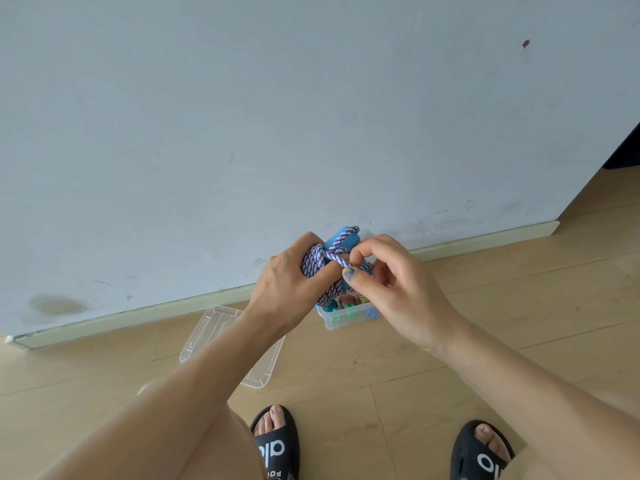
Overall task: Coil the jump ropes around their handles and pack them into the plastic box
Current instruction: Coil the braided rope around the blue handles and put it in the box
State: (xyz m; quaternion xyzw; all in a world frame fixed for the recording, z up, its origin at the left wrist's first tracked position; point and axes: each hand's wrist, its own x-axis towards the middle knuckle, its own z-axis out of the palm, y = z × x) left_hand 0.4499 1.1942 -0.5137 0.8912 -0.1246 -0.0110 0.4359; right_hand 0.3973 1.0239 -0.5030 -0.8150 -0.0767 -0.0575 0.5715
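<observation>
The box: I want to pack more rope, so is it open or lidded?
Open. The lid lies on the floor left of the box.

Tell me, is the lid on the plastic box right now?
No. The clear lid lies flat on the wooden floor to the left of the open plastic box, partly hidden behind the left forearm.

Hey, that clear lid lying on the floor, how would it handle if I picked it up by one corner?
The clear lid looks thin and see-through, so it is probably light and may flex a little. It lies flat on the wood floor, so getting fingers under an edge may be fiddly. Its smooth plastic could slip.
</observation>
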